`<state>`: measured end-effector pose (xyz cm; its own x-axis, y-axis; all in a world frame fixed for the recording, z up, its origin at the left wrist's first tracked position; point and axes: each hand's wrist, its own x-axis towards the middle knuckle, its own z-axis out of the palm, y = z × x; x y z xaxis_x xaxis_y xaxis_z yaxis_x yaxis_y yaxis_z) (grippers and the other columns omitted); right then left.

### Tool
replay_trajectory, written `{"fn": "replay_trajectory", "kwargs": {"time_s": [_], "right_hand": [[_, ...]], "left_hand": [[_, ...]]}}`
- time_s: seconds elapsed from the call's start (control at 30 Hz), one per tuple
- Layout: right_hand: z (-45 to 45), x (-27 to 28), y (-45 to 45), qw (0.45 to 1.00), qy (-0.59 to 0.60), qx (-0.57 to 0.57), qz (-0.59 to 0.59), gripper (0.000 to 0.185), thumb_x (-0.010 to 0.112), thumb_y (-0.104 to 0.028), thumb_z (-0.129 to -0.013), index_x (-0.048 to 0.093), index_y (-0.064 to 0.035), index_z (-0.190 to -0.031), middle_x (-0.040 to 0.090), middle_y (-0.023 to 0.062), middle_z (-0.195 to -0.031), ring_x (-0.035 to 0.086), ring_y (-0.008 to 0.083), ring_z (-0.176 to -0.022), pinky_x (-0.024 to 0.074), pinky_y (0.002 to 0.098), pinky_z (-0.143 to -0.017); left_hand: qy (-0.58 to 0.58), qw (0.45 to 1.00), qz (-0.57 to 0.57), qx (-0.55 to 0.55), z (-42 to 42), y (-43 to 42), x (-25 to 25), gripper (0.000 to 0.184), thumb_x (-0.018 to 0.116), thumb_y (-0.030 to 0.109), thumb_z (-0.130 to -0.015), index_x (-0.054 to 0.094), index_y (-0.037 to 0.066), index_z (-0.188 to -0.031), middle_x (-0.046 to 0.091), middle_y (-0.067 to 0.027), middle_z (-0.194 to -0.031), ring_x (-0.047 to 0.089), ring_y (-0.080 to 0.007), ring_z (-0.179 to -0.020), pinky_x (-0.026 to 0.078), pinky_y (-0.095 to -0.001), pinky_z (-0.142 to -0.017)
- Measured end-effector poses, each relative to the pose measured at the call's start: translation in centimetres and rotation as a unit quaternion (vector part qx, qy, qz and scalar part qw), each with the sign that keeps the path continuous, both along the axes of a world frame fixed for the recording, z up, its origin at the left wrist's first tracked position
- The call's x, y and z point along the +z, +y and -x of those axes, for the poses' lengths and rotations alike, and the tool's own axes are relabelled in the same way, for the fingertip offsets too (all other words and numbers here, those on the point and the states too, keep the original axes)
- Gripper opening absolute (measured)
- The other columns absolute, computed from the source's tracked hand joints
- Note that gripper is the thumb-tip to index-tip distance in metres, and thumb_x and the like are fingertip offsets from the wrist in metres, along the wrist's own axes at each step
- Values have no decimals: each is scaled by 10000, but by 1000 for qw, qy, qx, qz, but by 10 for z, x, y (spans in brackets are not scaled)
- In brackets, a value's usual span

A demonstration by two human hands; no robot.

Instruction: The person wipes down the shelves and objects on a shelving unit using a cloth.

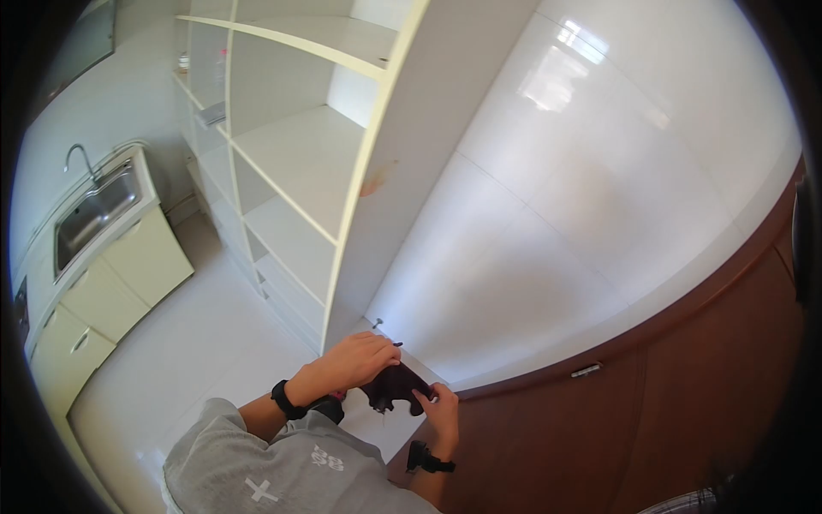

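Note:
Both hands are at the lower middle of the head view, with a dark, limp piece of fabric (399,385) stretched between them. My left hand (364,358) grips its upper left end, fingers curled over the edge. On the other side, my right hand (439,409) pinches the right edge between thumb and fingers. The fabric's lower edge looks uneven, and its exact kind is too small to tell. Each wrist wears a black band. A small metal hook or knob (378,323) shows on the surface just above my left hand.
Pale open shelving (342,223) rises ahead on the left. A shiny white tiled surface (531,223) lies right of it, bordered by reddish-brown wood panelling (548,428) with a small metal handle (586,371). A sink (98,214) sits in a cream cabinet at far left.

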<state>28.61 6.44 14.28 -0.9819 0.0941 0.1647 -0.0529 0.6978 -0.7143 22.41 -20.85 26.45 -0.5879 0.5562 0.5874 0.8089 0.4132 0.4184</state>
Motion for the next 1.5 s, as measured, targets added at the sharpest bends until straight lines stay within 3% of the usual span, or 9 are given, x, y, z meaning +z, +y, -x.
{"fn": "replay_trajectory", "kwargs": {"time_s": [0.17, 0.37, 0.5, 0.7, 0.87, 1.0, 1.17, 1.27, 1.5], "right_hand": [[-14, -7, -35, 995, -53, 85, -14, 327, 839, -275, -765, 649, -10, -791, 639, 112, -646, 602, 238, -552, 459, 346, -539], [-26, 21, -82, 979, -181, 80, 40, 215, 754, -123, -865, 608, 35, -875, 675, 120, -631, 601, 115, -489, 435, 252, -490], [-21, 31, -130, 949, -29, 0, 314, 149, 700, -14, -890, 559, 28, -868, 667, 120, -608, 639, 140, -526, 443, 251, -497], [2, 67, -231, 965, 94, 72, 233, 128, 747, 9, -843, 622, 22, -867, 713, 91, -712, 670, 130, -623, 473, 245, -563], [43, 86, -337, 966, 125, 189, 128, 113, 791, -21, -792, 685, 3, -824, 720, 65, -756, 693, 179, -685, 502, 276, -622], [65, 96, -404, 967, 104, 181, 149, 110, 792, -34, -793, 692, -7, -830, 725, 71, -746, 695, 178, -678, 505, 276, -638], [95, 95, -450, 962, 88, 187, 181, 112, 792, -34, -803, 699, 10, -847, 723, 87, -745, 717, 181, -681, 523, 264, -619], [110, 100, -461, 964, 99, 157, 192, 128, 797, -42, -803, 694, 24, -842, 719, 103, -741, 716, 176, -671, 523, 266, -593], [156, 119, -445, 949, 270, 5, 161, 151, 804, -29, -779, 685, 10, -865, 709, 119, -751, 686, 201, -647, 521, 283, -602]], "left_hand": [[-8, 997, -26, 65, -36, -56, -2, 129, 637, 168, -916, 576, 55, -924, 605, -102, -818, 607, -317, -773, 492, -409, -741], [-31, 994, 28, 104, -32, -127, 6, 115, 632, 137, -911, 596, 32, -943, 613, -117, -834, 624, -325, -794, 511, -422, -714], [-121, 985, 28, 119, -24, -179, 16, 129, 664, 121, -893, 609, 27, -962, 634, -114, -866, 636, -327, -800, 520, -423, -722], [-162, 973, 72, 151, -19, -285, -8, 171, 674, 159, -878, 605, 19, -947, 630, -128, -875, 635, -337, -835, 522, -433, -728], [-140, 941, 121, 283, -8, -384, -22, 139, 641, 152, -912, 559, 41, -922, 628, -156, -662, 627, -380, -638, 511, -468, -629], [-316, 884, 0, 346, 0, -443, 7, 150, 619, 128, -939, 524, 29, -999, 593, -172, -637, 598, -400, -562, 475, -469, -500], [-217, 912, -52, 345, 12, -497, -14, 166, 588, 0, -913, 494, 8, -1049, 587, -172, -636, 620, -387, -548, 502, -461, -521], [-256, 893, -163, 331, 31, -491, -20, 91, 479, 62, -1021, 408, 21, -1057, 696, -155, -715, 715, -259, -610, 552, -360, -523], [-97, 943, -172, 267, 94, -443, -1, 168, 604, -51, -899, 482, -15, -1008, 676, -161, -863, 710, -234, -797, 539, -296, -727]]}}
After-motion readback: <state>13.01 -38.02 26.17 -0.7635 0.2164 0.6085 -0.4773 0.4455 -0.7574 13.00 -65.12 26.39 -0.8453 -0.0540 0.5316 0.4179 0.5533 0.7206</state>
